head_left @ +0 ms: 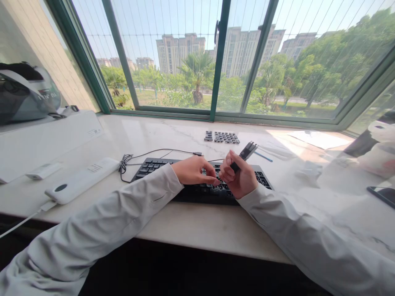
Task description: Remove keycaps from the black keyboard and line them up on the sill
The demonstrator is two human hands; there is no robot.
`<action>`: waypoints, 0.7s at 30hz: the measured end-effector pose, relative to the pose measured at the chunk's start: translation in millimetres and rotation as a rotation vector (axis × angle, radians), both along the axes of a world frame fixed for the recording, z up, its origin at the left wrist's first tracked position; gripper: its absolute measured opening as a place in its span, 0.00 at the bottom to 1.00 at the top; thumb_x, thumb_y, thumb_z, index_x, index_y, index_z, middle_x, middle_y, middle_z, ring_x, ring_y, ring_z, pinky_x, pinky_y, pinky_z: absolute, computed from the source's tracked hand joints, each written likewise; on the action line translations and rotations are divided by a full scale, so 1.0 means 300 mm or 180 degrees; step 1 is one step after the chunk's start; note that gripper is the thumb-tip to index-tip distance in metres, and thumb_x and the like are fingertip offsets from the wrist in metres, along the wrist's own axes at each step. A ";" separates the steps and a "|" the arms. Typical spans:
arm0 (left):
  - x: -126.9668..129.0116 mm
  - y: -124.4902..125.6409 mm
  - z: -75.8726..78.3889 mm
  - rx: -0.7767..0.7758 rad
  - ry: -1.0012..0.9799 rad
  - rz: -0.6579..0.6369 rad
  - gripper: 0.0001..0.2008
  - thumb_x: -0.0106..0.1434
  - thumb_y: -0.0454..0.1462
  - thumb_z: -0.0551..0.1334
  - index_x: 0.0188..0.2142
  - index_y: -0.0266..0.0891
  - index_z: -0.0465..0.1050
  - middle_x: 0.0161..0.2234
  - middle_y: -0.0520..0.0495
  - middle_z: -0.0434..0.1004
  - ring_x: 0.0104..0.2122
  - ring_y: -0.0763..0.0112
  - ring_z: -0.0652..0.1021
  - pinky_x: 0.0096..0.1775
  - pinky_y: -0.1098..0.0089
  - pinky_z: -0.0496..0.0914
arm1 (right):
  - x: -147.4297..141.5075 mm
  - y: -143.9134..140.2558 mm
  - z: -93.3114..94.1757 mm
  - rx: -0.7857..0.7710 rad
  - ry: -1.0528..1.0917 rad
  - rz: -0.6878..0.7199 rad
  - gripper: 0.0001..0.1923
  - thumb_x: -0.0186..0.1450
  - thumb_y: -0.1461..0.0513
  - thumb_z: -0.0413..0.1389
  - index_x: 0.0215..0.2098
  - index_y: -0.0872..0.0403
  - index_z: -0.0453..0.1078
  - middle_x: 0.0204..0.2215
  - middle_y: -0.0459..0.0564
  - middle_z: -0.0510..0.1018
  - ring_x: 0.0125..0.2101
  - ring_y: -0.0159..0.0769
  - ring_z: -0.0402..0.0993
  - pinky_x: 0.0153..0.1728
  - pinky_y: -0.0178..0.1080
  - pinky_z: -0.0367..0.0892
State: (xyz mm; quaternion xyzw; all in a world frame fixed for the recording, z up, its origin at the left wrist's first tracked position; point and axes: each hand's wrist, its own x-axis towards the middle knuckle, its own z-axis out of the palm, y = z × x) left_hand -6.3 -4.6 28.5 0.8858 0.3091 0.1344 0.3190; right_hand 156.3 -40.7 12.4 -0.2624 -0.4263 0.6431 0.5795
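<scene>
Both hands are up over a black keyboard [202,181] that sits flat on a pale marble sill [191,226] under a big window [216,57]. The right hand [239,179] is closed around a small dark tool [245,154] (looks like a keycap puller, with its pronged end sticking up and away from the fist), held just above the right-middle part of the keyboard. The left hand [194,170] is curled with its fingertips pinched together right next to the right hand's fingers, almost touching them; whatever it's pinching is too small to make out, so I can't tell if there's actually anything in there. Both arms are in light grey sleeves. Some of the keys near the hands look pulled, since there's a lighter patch showing in the keyboard right under the fingers. A batch of loose black keycaps [222,137] is laid out in neat rows further back on the sill, well apart from the keyboard. The keyboard's cable [145,156] loops off to the left, bunched up near a white power strip [82,181]. A blue pen [263,156] lies just behind the keyboard's right end, and a dark phone [382,194] sits at the far right edge.
</scene>
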 end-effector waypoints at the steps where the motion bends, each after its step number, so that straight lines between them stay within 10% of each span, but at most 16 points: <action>1: 0.000 0.000 0.001 -0.0021 0.0050 -0.0021 0.16 0.57 0.47 0.64 0.29 0.35 0.80 0.22 0.51 0.74 0.21 0.79 0.66 0.24 0.76 0.57 | -0.001 0.001 -0.003 -0.0032 -0.0033 0.0004 0.22 0.55 0.50 0.62 0.19 0.52 0.55 0.10 0.36 0.55 0.12 0.24 0.50 0.16 0.31 0.51; 21: -0.035 0.027 0.020 -0.0286 0.0471 -0.0426 0.17 0.59 0.47 0.63 0.29 0.35 0.80 0.23 0.51 0.74 0.22 0.79 0.65 0.24 0.77 0.57 | -0.038 -0.037 -0.023 -0.0006 -0.0498 -0.0192 0.22 0.54 0.51 0.63 0.19 0.53 0.58 0.13 0.37 0.57 0.14 0.24 0.54 0.19 0.32 0.57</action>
